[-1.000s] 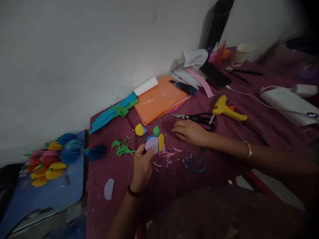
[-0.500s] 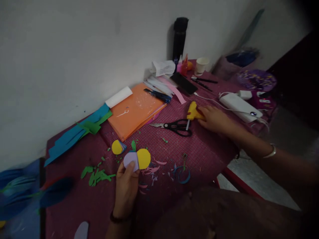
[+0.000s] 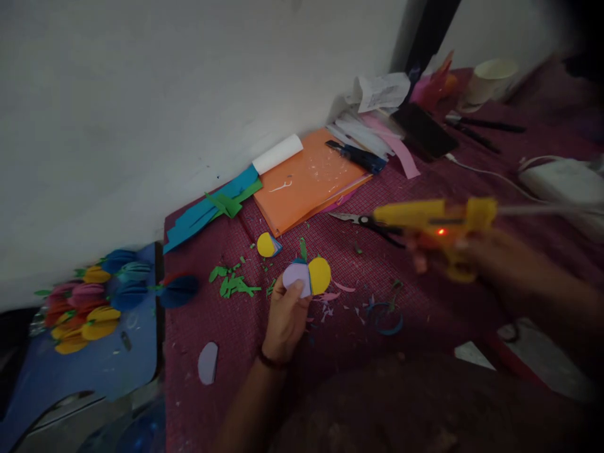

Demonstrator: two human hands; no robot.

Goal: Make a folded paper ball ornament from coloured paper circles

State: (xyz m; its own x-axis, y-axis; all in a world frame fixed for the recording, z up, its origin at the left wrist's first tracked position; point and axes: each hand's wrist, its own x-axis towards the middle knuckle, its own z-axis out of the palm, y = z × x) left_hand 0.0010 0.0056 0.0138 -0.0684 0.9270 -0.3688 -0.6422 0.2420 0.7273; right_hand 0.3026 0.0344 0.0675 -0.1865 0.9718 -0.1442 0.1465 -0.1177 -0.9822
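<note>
Pinched between the fingers of my left hand [image 3: 287, 318] is a paper ornament [image 3: 319, 275] of folded circles, with a lavender half, a yellow half and a green leaf at its top. My right hand [image 3: 476, 251] is wrapped around the handle of a yellow hot glue gun [image 3: 410, 212], blurred by motion. Its red light glows, and its nozzle points left, over the scissors [image 3: 352, 218]. A small stack of folded paper circles [image 3: 267, 245], yellow on top, lies beyond my left hand. Green paper leaves [image 3: 233, 283] are scattered to the left of that hand.
Orange paper sheets [image 3: 306, 179], teal paper strips [image 3: 207, 204] and a dark cutter [image 3: 356, 155] lie toward the wall. A phone [image 3: 425, 131] and a paper cup [image 3: 491, 78] are at the back right. Finished paper ornaments [image 3: 101, 322] sit on a blue stool [image 3: 127, 371] at left.
My right hand has lifted the glue gun off the table and brought it toward the ornament. The view has swung left, showing more of the blue stool. My left hand keeps its hold.
</note>
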